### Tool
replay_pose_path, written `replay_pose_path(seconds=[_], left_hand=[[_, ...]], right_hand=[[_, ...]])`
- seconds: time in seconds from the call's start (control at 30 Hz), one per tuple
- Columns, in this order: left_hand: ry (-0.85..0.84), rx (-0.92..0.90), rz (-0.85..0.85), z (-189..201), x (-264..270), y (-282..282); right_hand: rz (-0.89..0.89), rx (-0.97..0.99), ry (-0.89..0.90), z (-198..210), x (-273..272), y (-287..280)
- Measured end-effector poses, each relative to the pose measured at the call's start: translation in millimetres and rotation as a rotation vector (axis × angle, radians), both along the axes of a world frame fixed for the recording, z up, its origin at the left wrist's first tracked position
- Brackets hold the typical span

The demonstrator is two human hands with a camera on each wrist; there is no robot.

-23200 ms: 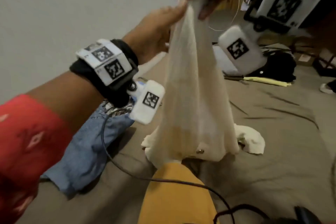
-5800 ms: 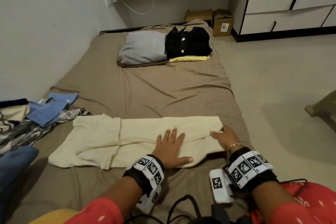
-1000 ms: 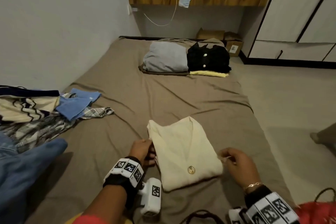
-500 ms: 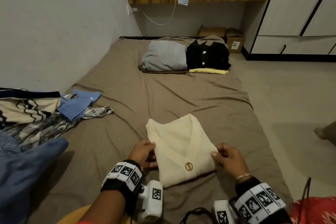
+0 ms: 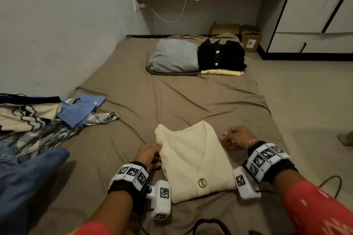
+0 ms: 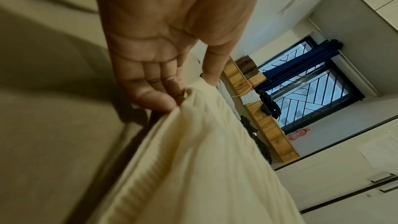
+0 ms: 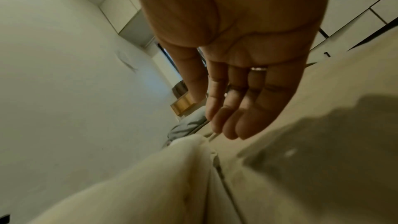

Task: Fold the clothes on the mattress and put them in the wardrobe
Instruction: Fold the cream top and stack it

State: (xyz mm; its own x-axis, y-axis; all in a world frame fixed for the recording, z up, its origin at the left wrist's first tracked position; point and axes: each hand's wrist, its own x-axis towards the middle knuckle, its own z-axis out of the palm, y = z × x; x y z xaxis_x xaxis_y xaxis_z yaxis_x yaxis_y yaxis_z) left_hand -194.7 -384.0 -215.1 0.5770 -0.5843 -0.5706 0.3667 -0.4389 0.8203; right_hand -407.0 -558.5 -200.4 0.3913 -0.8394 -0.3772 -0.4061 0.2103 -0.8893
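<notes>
Two hands down at the near end of the mattress (image 5: 172,101). Your left hand (image 5: 149,155) pinches the left edge of the folded cream cardigan (image 5: 193,160), thumb on top, fingers tucked under the fabric; the left wrist view confirms it. Your right hand (image 5: 236,137) is beside the cardigan's right edge, fingers loosely extended, holding nothing; contact with the cloth can't be confirmed. Cardigan lies flat between both hands, V-neck pointing away from you, gold button (image 5: 202,183) near you. Unfolded pile (image 5: 38,120) at left by the wall. Folded grey (image 5: 174,56), black (image 5: 221,56) and yellow (image 5: 222,72) items at the far end. Wardrobe (image 5: 315,15) at far right.
</notes>
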Motion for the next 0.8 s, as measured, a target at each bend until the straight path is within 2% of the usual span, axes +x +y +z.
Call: replay_pose_path(seconds=[0.07,0.17,0.27,0.37,0.47,0.57,0.67,0.8], left_hand=[[-0.020,-0.016,0.023,-5.1,1.1,-2.3],[-0.084,-0.026,0.098,-10.7,1.8,-1.0],[-0.112,0.007,0.122,-12.7,-1.6,5.1],[-0.029,0.093,0.044,-2.7,-9.4,12.7],[0.059,0.262,-0.220,8.7,-15.9,26.2],[0.112,0.334,-0.426,16.4,-23.8,32.8],[0.140,0.262,-0.346,23.5,-32.8,29.5],[0.166,0.182,-0.238,28.6,-41.9,29.9]], right_hand=[[0.097,0.007,0.040,-5.9,17.4,-9.2],[0.233,-0.116,0.273,-21.2,32.7,-17.3],[0.258,-0.223,0.414,-22.8,34.6,-17.2],[0.216,-0.111,0.332,-14.0,23.4,-8.5],[0.215,0.115,0.284,-3.4,-3.4,13.2],[0.341,0.101,0.330,-0.1,-22.6,40.8],[0.360,0.025,0.300,-1.9,-22.9,52.2],[0.145,0.086,0.177,3.7,-22.6,51.8]])
